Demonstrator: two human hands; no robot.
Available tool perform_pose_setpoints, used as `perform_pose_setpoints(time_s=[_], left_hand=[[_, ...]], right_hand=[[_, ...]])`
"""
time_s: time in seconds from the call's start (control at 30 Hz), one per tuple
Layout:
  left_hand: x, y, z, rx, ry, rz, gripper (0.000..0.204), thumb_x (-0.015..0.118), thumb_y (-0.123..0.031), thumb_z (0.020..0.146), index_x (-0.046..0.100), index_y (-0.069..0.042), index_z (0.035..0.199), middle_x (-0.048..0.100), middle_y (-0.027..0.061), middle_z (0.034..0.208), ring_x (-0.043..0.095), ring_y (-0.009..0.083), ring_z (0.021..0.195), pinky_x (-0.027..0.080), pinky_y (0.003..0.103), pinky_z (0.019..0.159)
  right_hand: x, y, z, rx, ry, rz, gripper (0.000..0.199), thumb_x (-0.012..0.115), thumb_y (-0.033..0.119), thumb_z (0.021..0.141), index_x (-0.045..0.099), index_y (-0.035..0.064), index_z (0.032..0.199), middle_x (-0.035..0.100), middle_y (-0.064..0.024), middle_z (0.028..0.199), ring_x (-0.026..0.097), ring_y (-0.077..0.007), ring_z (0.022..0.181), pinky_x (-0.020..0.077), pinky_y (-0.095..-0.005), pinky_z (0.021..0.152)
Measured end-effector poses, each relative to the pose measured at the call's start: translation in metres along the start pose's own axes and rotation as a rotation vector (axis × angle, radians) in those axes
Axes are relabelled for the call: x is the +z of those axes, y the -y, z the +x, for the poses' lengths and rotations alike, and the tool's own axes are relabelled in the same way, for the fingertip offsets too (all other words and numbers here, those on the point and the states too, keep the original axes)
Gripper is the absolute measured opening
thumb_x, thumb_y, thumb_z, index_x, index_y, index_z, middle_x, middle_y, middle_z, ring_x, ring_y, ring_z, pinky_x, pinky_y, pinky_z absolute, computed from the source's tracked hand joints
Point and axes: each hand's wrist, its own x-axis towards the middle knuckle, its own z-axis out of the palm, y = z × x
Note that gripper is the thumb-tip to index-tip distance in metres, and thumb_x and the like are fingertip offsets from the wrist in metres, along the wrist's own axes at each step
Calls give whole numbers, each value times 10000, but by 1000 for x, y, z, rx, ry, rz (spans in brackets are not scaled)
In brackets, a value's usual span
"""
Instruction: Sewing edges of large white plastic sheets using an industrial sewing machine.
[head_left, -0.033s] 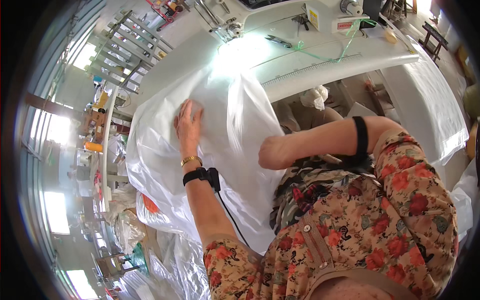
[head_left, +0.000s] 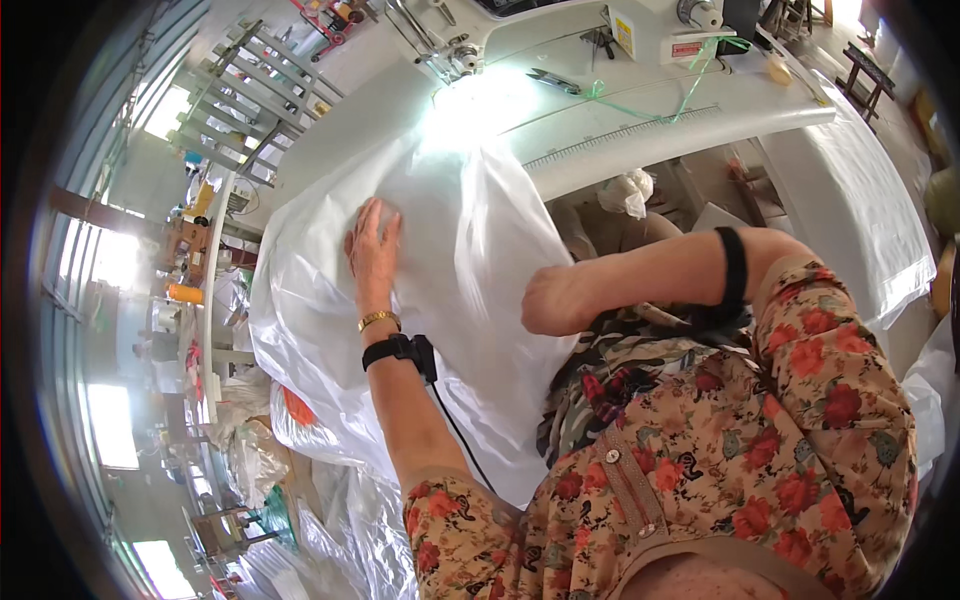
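I find the white sheet point(head_left: 430, 265) running up to the lit sewing machine head point(head_left: 463, 58); the left hand point(head_left: 375, 252) lies flat and spread on it, I judge to keep it smooth. The right hand point(head_left: 553, 301) curls at the sheet's right edge; its underside hidden, I cannot tell whether it pinches anything

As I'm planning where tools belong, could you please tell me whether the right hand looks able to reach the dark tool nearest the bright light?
Probably yes: the dark tool lies uncovered on the table with the way looking free, though the right hand would open and stretch past the white sheet.
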Motion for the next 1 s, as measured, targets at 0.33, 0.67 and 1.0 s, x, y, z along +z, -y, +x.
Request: perform_pose_setpoints(time_s=[0.33,0.67,1.0], left_hand=[[-1,-1,4,-9,0,24,512,468,-436,963,489,-126,1370,451,12,1451,380,174,1354,218,396,1146],[-29,-68,-49,151,-148,-302,540,669,-259,869,508,18,1304,511,233,1345,478,361,1251,377,429,1039],[-5,-160,-185,22,-99,160,559,591,-24,735,476,-15,1282,489,142,1188,465,330,1101,371,445,938]], right_hand=[[123,-38,-78,250,-29,544,245,541,236,852,674,40,913,693,-109,829,651,-298,680,502,-411,633],[59,-6,-30,611,-846,1145,412,652,304,860,628,-49,1071,679,-180,856,666,-189,752,531,-290,654],[73,22,-5,569,-955,1528,280,670,229,883,594,-13,765,629,-53,701,545,-88,624,462,-260,590]])
